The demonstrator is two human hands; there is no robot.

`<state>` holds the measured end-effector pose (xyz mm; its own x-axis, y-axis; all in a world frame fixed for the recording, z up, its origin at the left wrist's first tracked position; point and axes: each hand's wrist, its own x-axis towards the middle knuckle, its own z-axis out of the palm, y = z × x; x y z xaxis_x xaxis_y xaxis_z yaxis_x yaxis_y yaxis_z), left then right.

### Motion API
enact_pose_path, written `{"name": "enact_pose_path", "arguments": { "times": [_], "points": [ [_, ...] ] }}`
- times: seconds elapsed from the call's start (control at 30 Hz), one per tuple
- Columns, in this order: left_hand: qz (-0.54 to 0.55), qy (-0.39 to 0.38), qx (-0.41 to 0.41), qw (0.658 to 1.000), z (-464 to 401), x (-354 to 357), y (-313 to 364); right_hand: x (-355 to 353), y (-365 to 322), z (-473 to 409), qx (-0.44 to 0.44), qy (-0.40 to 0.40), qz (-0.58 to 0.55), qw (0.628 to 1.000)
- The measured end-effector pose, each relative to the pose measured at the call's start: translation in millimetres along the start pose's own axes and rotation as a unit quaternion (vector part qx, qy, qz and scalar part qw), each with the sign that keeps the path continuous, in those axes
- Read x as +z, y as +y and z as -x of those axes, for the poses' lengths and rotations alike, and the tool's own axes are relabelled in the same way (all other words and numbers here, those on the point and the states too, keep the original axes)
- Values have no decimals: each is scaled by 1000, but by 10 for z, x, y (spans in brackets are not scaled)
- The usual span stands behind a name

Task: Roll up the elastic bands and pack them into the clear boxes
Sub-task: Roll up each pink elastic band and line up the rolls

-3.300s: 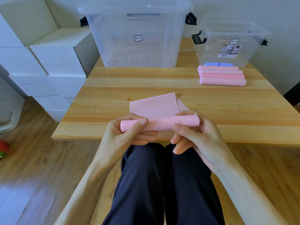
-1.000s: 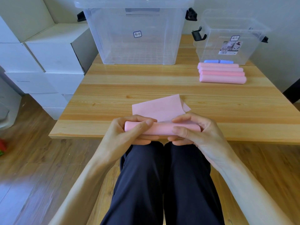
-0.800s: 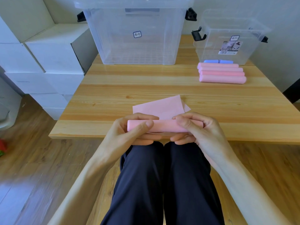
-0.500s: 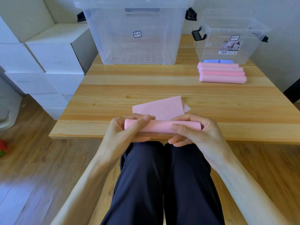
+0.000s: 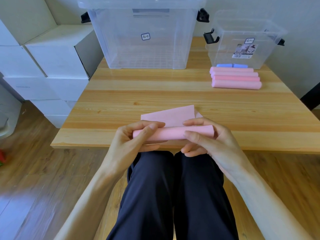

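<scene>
Left hand (image 5: 129,144), right hand (image 5: 210,141) both pinch pink roll (image 5: 171,133) at table (image 5: 121,94) near edge; long axis left-right; unrolled tail (image 5: 169,116) lies beyond fingers.

Pink band rolled further up

Since the first picture, the roll of the pink elastic band (image 5: 173,133) looks thicker between the left hand (image 5: 129,144) and right hand (image 5: 210,144), and its flat tail (image 5: 170,116) on the wooden table (image 5: 155,94) seems slightly shorter, though the head camera shifted too.
</scene>
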<state>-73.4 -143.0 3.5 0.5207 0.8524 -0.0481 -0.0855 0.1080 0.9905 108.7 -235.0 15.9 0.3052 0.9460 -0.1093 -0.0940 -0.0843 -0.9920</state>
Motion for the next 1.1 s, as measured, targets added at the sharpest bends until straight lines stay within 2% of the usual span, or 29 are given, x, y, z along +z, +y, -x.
{"name": "enact_pose_path", "arguments": {
  "times": [0.17, 0.4, 0.57, 0.7, 0.87, 1.1],
  "points": [
    [-12, -38, -35, 999, 1, -17, 1, 21, -3, -1, 0, 23, 0, 1000],
    [-20, 5, -25, 999, 13, -4, 28, 0, 0, 2, 4, -10, 18, 1000],
    [-6, -36, -29, 999, 24, -13, 56, 20, 10, 6, 3, 6, -6, 1000],
    [-16, -6, -24, 1000, 19, 1, 47, 26, 19, 13, -5, -10, -6, 1000],
    [-15, -39, -30, 999, 14, -26, 28, 24, 33, 6, -23, 16, -21, 999],
    [4, -3, -28, 1000, -1, 10, 25, 20, 26, 7, -18, -7, 6, 1000]
  ]
}}
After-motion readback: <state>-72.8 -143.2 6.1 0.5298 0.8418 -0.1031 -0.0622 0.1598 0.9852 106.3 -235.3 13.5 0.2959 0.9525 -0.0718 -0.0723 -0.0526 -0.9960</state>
